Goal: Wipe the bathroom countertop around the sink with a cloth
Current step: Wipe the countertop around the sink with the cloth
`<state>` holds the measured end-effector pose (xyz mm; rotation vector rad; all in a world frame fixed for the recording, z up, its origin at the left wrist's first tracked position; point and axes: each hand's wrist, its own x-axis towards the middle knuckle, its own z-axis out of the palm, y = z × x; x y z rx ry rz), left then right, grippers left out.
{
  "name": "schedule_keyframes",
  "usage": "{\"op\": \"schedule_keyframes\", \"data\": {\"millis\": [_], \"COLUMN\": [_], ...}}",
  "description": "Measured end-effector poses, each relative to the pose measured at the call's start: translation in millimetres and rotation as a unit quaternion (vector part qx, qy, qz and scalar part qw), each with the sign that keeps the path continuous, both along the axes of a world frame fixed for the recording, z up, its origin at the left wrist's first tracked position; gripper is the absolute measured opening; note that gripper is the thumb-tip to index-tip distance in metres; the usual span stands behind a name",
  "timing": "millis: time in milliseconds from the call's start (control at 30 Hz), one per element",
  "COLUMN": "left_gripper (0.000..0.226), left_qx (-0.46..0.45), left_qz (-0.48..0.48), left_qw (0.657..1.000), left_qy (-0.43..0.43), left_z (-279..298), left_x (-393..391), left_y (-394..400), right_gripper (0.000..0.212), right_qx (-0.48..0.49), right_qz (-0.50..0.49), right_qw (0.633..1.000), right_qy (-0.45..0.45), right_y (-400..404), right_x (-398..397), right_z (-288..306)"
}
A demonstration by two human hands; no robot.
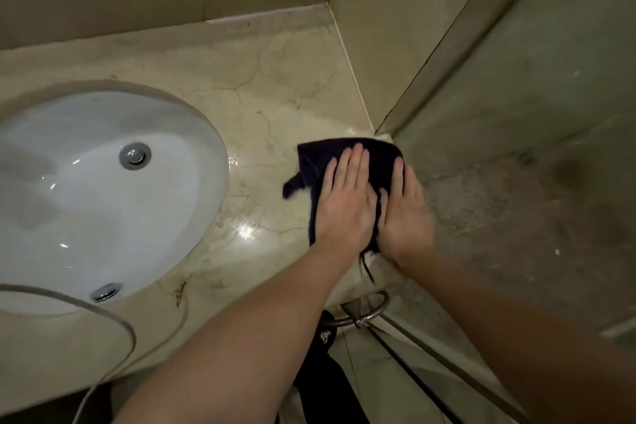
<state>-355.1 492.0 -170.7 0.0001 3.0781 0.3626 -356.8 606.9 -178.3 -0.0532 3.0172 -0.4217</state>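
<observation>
1. Left hand (pixel 346 203): lying palm-down on the dark cloth (pixel 321 162) right of the frame's centre, with its fingers (pixel 358 165) straight, held close together and pointing toward the upper edge of the frame. Its bare forearm is running down to the lower centre of the frame.
2. Right hand (pixel 404 213): lying flat just beside the left hand, touching it along the inner edge, its fingers extended over the cloth's right part. Its forearm is crossing the lower right of the frame.
3. Cloth: spread on the right-hand corner of the countertop (pixel 261 86), close to where the counter is meeting the wall and a glass panel (pixel 516 96). One flap is sticking out toward the left, and a loose thread is trailing below the wrists.
4. Sink (pixel 103 189): a white oval basin occupying the left of the frame, well apart from the cloth, with a metal drain (pixel 135 155) near its middle and an overflow fitting (pixel 106 292) at its lower rim.
5. Hidden or unclear: the hands are covering much of the cloth, so its full outline cannot be made out. The right hand's outer edge is blurring, and its thumb cannot be told apart. The sink is being cut off by the left edge of the frame.
6. A thin cable (pixel 130 330) is curving across the lower left of the frame, and a metal ring (pixel 364 311) is showing below the counter's edge, partly hidden behind the left forearm.
</observation>
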Motion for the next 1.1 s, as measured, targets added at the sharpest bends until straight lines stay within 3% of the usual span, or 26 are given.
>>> {"op": "schedule_keyframes", "data": {"millis": [133,267,400,500,600,667,733,800,933,1100], "left_gripper": [0.059,0.059,0.058,0.054,0.046,0.031,0.046,0.062,0.061,0.041], "left_qx": [-0.024,-0.022,0.014,0.067,0.149,0.188,0.201,0.170,0.133,0.195], "left_qz": [0.004,-0.001,-0.040,-0.070,0.075,0.191,0.222,0.214,0.162,0.165], "left_qw": [1.000,1.000,0.999,0.995,0.985,0.962,0.953,0.955,0.972,0.960], "left_qy": [-0.004,0.006,-0.020,-0.019,0.046,0.054,-0.039,-0.114,-0.103,-0.111], "left_z": [-5,-1,4,17,47,68,73,66,60,88], "left_x": [-16,26,104,128,141,145,144,143,148,142], "left_y": [-1,-3,-27,-58,-59,-39,-11,11,10,-53], "right_gripper": [0.058,0.056,0.058,0.061,0.048,0.067,0.081,0.070,0.027,0.012], "right_qx": [-0.010,0.028,0.014,-0.007,-0.070,-0.077,-0.010,0.075,0.198,0.050], "right_qz": [0.005,0.013,0.111,0.148,0.149,0.264,0.436,0.536,0.517,0.465], "right_qw": [1.000,0.998,0.993,0.989,0.986,0.959,0.899,0.841,0.833,0.882], "right_qy": [0.014,0.061,0.021,-0.006,0.039,0.067,0.047,0.008,0.018,0.060], "right_y": [-4,-4,-12,-14,-9,-6,-7,-12,-20,-17], "right_x": [-15,24,95,98,65,37,15,1,-2,8], "right_z": [-4,-6,6,24,54,68,70,69,76,99]}}
